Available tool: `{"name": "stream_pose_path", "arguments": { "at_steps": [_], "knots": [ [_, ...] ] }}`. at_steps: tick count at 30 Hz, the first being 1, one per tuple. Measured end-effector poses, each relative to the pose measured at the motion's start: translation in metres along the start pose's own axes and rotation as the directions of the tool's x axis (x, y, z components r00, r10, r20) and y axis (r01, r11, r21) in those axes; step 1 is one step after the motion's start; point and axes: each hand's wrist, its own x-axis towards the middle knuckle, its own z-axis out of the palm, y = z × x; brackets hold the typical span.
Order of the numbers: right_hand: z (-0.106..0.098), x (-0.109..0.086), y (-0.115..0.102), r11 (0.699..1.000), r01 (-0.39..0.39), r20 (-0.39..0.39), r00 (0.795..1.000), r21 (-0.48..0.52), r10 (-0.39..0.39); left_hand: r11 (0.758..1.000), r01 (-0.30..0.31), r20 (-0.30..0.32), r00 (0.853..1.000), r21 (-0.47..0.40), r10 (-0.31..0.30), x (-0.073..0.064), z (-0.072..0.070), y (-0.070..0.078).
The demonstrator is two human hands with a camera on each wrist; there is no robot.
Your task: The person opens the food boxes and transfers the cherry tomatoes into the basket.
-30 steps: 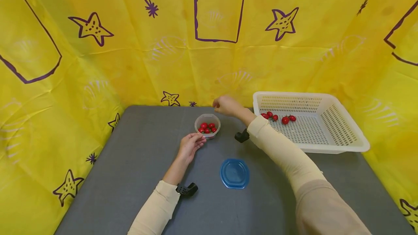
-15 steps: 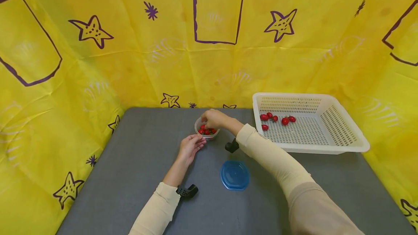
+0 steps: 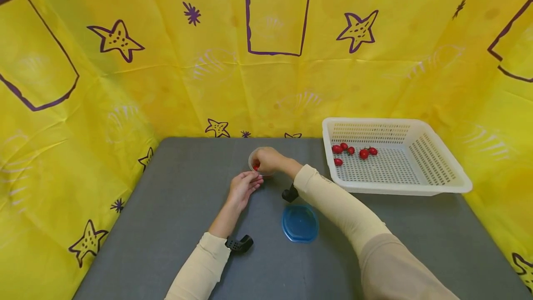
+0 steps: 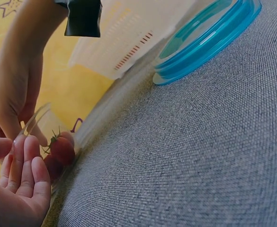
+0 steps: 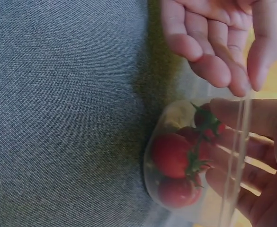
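My left hand (image 3: 243, 188) pinches the near rim of a small clear plastic container (image 5: 159, 198) between thumb and fingertips. Over the container sits my right hand (image 3: 269, 159), its fingers reaching down inside and touching the cherry tomatoes. In the right wrist view, several red cherry tomatoes (image 5: 170, 155) with green stems lie against the container's wall. Thumb and fingers of the right hand are spread on either side of a tomato; no firm grip shows. From the head view the right hand hides most of the contents. A blue lid (image 3: 300, 224) lies on the table nearby.
A white perforated basket (image 3: 441, 156) stands at the back right, with several cherry tomatoes (image 3: 364, 154) toward its left side. The grey tabletop (image 3: 175, 189) ends at a yellow patterned cloth (image 3: 175, 91) behind and on both sides.
My right hand has moved from behind the container, left and down into it, covering most of the tomatoes. The left hand has kept its place at the rim.
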Motion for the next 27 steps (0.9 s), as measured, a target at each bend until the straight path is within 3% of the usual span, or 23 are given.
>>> {"name": "stream_pose_path", "arguments": {
  "at_steps": [11,27],
  "knots": [
    [0.010,0.005,0.004,1.000,0.005,-0.083,0.997,-0.026,-0.007,1.000,-0.001,0.003,1.000,0.014,0.001,0.003,-0.001,0.000],
    [0.014,0.005,0.006,1.000,0.029,-0.113,0.993,-0.009,-0.030,1.000,0.004,-0.005,1.000,0.008,-0.004,0.003,-0.001,-0.001]
  ]
}}
